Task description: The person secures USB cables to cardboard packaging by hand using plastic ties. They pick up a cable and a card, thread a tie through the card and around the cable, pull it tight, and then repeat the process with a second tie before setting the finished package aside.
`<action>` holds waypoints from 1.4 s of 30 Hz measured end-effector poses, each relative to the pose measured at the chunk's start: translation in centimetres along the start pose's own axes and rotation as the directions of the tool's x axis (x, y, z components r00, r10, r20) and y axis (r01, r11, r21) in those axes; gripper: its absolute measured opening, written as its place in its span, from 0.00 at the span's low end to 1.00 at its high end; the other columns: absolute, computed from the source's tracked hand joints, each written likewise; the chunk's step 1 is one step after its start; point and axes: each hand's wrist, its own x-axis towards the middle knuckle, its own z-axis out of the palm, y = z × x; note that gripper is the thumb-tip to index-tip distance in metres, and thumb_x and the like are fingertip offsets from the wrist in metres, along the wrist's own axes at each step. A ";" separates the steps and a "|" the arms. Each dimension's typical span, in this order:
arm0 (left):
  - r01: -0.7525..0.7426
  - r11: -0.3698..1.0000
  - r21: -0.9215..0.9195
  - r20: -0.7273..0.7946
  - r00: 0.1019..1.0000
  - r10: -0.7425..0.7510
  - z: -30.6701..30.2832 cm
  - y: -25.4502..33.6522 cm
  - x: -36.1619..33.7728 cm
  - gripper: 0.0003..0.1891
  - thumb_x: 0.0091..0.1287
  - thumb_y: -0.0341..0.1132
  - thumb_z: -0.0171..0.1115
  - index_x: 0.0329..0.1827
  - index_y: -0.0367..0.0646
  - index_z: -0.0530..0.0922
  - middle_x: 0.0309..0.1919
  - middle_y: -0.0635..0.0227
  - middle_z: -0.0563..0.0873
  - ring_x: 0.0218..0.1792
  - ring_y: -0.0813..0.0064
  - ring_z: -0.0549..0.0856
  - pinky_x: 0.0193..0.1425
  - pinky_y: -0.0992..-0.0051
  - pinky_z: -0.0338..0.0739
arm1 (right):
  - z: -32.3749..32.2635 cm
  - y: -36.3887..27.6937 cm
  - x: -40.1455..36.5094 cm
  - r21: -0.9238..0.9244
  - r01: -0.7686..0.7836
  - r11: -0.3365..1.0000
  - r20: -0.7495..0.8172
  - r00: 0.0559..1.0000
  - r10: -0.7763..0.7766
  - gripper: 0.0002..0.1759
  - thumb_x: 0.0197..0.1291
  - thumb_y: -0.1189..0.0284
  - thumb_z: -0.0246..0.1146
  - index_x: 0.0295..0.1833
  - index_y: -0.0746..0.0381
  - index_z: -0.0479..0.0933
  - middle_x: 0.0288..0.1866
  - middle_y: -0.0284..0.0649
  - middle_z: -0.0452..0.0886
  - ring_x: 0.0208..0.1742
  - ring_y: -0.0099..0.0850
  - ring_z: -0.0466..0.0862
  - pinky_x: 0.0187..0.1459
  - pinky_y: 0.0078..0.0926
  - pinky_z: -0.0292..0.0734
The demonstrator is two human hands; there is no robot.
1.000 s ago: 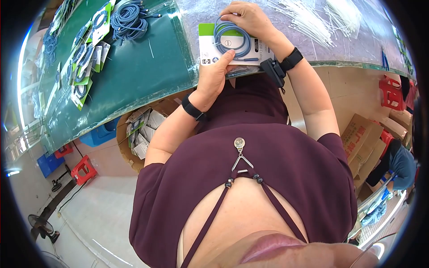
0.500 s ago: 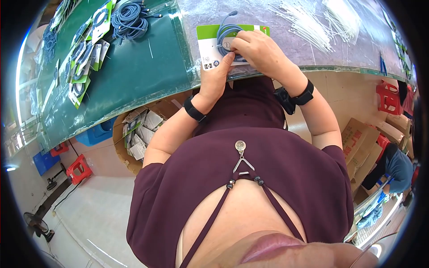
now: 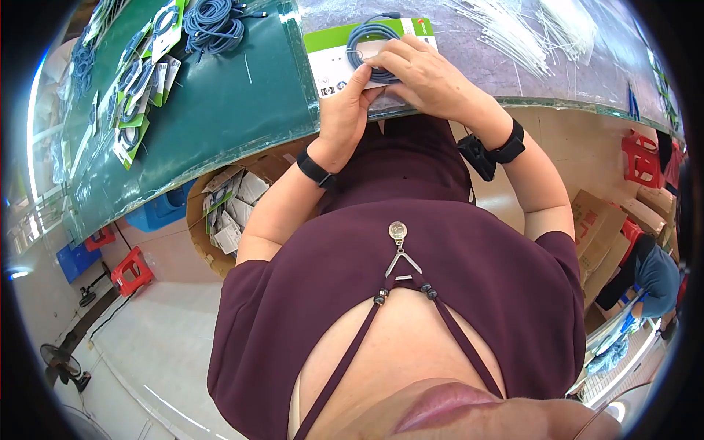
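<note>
A blue cable coil (image 3: 372, 31) lies on a green and white packaging card (image 3: 328, 60) at the front edge of the table. My left hand (image 3: 343, 116) is at the card's lower edge, its thumb over the card by the coil and its other fingers partly under it. From the right, my right hand (image 3: 429, 79) reaches over the coil with its fingers bent together at the coil's inner side. Whatever is pinched between those fingertips is hidden. The thumb of one hand nearly meets the fingers of the other.
Loose white cable ties (image 3: 506, 37) lie on the table to the right. Left are a bundle of blue cables (image 3: 213, 26) and several carded cables (image 3: 136, 92) on a green mat (image 3: 220, 103). Below the edge stands a carton of cards (image 3: 233, 213). A person (image 3: 653, 275) is far right.
The card and coil have shifted slightly up and left and tilted. My left hand has lowered a little and its fingers have moved under the card's edge; my right hand stays at the coil.
</note>
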 end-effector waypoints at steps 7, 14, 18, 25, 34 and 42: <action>0.029 0.999 -0.023 0.026 0.999 -0.028 0.1 0.1 0.0 0.16 0.73 0.26 0.55 0.63 0.34 0.70 0.56 0.58 0.80 0.54 0.66 0.83 0.59 0.67 0.83 | -0.2 1.6 -0.3 0.103 0.017 0.995 0.060 0.998 -0.023 0.20 0.51 0.84 0.65 0.52 0.62 0.80 0.42 0.40 0.79 0.48 0.41 0.76 0.50 0.34 0.74; 0.033 0.999 0.002 0.103 0.994 -0.033 -0.1 0.4 -0.5 0.18 0.71 0.25 0.58 0.62 0.36 0.70 0.55 0.60 0.80 0.54 0.68 0.83 0.59 0.69 0.83 | 0.4 1.9 -0.3 0.188 0.024 0.982 0.031 0.999 -0.031 0.15 0.52 0.85 0.64 0.47 0.63 0.83 0.41 0.39 0.79 0.47 0.39 0.77 0.49 0.33 0.74; 0.031 0.999 0.022 0.098 0.995 -0.033 -0.3 0.4 -0.5 0.19 0.70 0.23 0.59 0.64 0.37 0.69 0.57 0.60 0.79 0.56 0.67 0.82 0.61 0.68 0.82 | 0.3 2.4 -0.3 0.227 0.016 0.974 0.008 1.000 -0.019 0.16 0.52 0.85 0.64 0.47 0.63 0.83 0.41 0.38 0.80 0.46 0.39 0.78 0.49 0.33 0.75; 0.013 0.999 0.035 0.057 0.998 -0.015 0.0 0.3 -0.2 0.19 0.69 0.22 0.59 0.62 0.38 0.71 0.55 0.62 0.80 0.54 0.70 0.83 0.57 0.71 0.84 | 0.5 2.2 -0.3 0.189 -0.032 0.981 -0.049 0.998 0.042 0.17 0.51 0.84 0.66 0.49 0.63 0.80 0.40 0.40 0.81 0.45 0.38 0.80 0.49 0.33 0.76; -0.001 0.988 0.156 0.023 1.000 -0.002 0.8 -0.1 0.2 0.18 0.71 0.24 0.58 0.63 0.38 0.71 0.56 0.62 0.80 0.53 0.69 0.84 0.55 0.70 0.84 | 0.7 1.5 -0.3 0.169 -0.079 0.982 -0.114 0.988 0.099 0.18 0.48 0.84 0.67 0.47 0.62 0.78 0.41 0.40 0.81 0.48 0.39 0.80 0.53 0.35 0.74; -0.043 0.992 0.122 -0.044 0.998 0.049 1.0 0.3 0.5 0.20 0.69 0.23 0.60 0.64 0.40 0.70 0.56 0.63 0.80 0.54 0.70 0.83 0.55 0.68 0.83 | -0.9 2.7 -1.2 0.245 0.044 0.969 -0.282 0.959 0.028 0.17 0.50 0.79 0.70 0.48 0.61 0.80 0.43 0.40 0.82 0.48 0.37 0.80 0.54 0.30 0.74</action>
